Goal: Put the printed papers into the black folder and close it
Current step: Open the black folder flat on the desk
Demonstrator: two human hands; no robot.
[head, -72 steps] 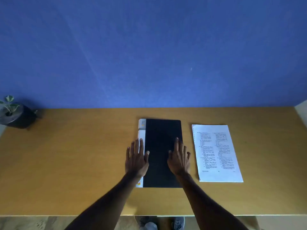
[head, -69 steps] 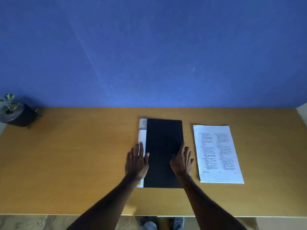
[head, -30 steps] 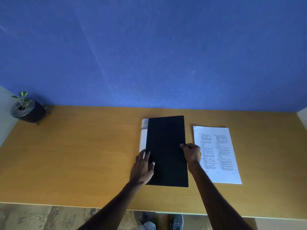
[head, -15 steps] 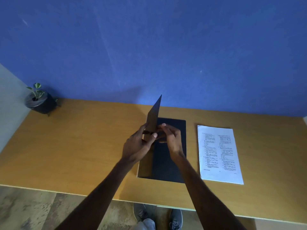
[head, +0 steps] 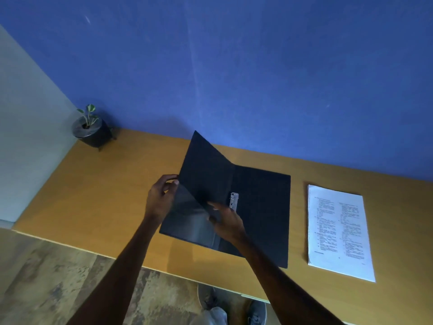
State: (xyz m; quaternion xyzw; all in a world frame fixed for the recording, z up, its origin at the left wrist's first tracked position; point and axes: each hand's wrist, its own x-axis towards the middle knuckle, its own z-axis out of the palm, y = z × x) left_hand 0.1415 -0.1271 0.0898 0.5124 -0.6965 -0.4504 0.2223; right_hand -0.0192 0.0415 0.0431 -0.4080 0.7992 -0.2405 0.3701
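Observation:
The black folder (head: 262, 207) lies on the wooden desk (head: 105, 195), its back cover flat and its front cover raised and swung over to the left. My left hand (head: 160, 200) grips the outer edge of that raised cover. My right hand (head: 226, 221) rests inside the folder near the spine, its fingers on the inner clear pocket, just below a small metal clip (head: 233, 201). The printed papers (head: 337, 231), a white stack with two columns of text, lie flat to the right of the folder, touched by neither hand.
A small potted plant (head: 91, 130) in a dark pot stands at the desk's back left corner. A blue wall runs behind the desk. The desk's front edge is close to me, with the floor and my shoes below it.
The folder was shut under both flat hands. My hands lifted the front cover from its right edge and it now swings past upright to the left. The camera has shifted left.

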